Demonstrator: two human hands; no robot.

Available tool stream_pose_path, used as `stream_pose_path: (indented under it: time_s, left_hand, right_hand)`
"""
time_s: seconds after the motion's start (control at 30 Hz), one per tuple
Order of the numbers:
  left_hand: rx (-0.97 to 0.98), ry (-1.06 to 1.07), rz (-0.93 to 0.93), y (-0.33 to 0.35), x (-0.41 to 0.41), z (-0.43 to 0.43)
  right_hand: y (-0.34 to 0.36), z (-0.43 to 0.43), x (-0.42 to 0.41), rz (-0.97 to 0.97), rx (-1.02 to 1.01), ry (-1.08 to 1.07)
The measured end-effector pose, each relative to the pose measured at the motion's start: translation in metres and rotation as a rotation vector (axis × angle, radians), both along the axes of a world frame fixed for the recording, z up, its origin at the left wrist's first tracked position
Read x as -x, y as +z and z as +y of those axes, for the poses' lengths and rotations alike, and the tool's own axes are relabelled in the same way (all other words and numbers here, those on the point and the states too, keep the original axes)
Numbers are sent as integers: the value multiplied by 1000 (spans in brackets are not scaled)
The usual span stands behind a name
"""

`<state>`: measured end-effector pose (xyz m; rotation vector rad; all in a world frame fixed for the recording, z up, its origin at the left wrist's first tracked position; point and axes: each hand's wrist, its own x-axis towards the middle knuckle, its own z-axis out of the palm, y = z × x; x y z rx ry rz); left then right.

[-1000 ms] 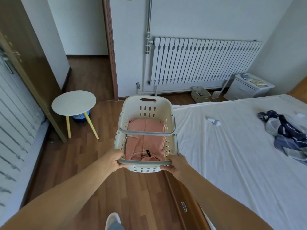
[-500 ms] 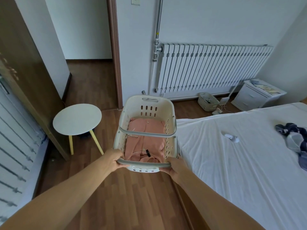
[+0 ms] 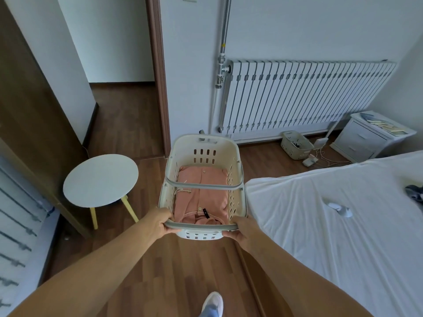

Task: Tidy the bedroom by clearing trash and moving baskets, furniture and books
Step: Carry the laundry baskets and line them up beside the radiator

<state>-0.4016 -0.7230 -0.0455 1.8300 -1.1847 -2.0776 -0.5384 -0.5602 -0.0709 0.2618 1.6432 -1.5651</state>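
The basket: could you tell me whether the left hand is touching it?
Touching: the head view shows the left hand gripping the basket at its near rim.

Dark garment (image 3: 414, 194) cut off at right edge; small basket (image 3: 291, 152) contents indistinct

Both arms reach forward — left hand (image 3: 158, 222) and right hand (image 3: 244, 229) grip the basket (image 3: 223, 152) rim.
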Motion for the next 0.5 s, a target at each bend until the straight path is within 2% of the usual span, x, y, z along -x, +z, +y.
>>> stream_pose_path:
  time_s: [0.5]
  left_hand:
    - [-15, 48, 45, 2, 161, -116]
  right_hand:
    - [7, -117, 163, -6, 26, 20]
